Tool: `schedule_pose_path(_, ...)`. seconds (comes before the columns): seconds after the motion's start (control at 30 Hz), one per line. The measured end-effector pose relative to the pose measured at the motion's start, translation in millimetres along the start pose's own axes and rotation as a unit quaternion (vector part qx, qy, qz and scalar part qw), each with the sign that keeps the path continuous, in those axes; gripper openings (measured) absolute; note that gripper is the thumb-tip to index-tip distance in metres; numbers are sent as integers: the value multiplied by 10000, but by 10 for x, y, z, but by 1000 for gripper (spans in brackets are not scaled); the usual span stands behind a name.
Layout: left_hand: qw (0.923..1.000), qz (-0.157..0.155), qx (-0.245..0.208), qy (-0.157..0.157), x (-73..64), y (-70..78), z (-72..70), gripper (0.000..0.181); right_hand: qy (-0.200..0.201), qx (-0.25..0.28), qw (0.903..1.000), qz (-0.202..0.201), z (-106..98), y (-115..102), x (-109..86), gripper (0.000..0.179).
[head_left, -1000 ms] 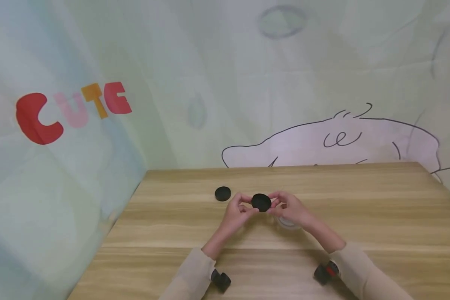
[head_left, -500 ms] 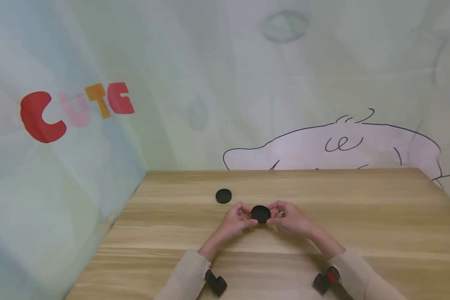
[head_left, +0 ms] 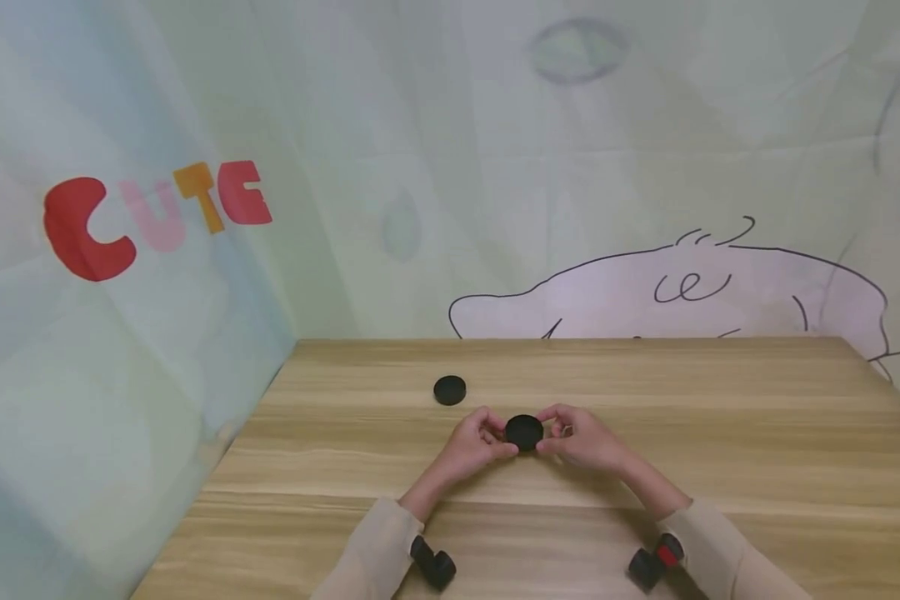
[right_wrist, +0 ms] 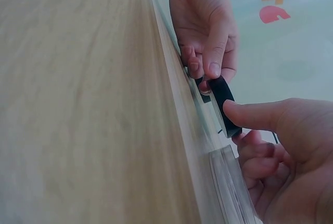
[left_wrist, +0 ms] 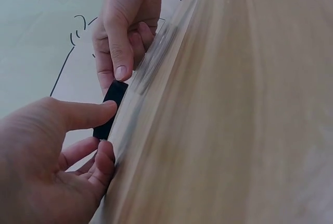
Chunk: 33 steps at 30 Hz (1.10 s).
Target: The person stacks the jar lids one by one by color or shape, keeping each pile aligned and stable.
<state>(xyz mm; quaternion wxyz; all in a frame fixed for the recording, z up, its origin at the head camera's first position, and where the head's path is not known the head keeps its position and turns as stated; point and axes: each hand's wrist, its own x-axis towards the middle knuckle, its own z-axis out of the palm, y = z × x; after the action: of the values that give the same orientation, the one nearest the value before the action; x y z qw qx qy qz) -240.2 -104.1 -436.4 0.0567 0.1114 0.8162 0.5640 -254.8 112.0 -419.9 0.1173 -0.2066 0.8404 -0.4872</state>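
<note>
Between my two hands is a round black lid point(head_left: 524, 433), low over the table. My left hand point(head_left: 474, 447) pinches its left edge with thumb and fingers. On the opposite edge my right hand point(head_left: 587, 442) pinches it in the same way. The left wrist view shows the lid point(left_wrist: 111, 109) edge-on, tilted in that picture. A clear, flat round piece point(right_wrist: 229, 185) lies on the table beside my right fingers; the right hand hides it in the head view. A second round black lid point(head_left: 450, 390) rests on the table, beyond my left hand.
The wood-grain table point(head_left: 330, 417) reaches back to a printed cloth point(head_left: 390, 167), which also hangs along the left side. Black wrist cameras are strapped at both sleeves, such as the left camera point(head_left: 435, 567).
Both hands have come down and nearer with the held lid, then stay almost still over the last half second. The clear piece, partly visible earlier, is now hidden behind my right hand.
</note>
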Motion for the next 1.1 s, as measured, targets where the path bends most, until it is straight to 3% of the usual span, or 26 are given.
schedule_pose_path(0.23,10000,-8,-13,57,19,-15,-6,34,195,-170,9993,255,10,-28,21,44)
schedule_pose_path(0.9,9985,306,451,-16,56,-37,-24,30,162,-821,9965,29,-13,-24,38,36)
schedule_pose_path(1.1,9986,276,446,-62,53,-34,-39,28,253,-830,9962,49,-5,-26,23,34)
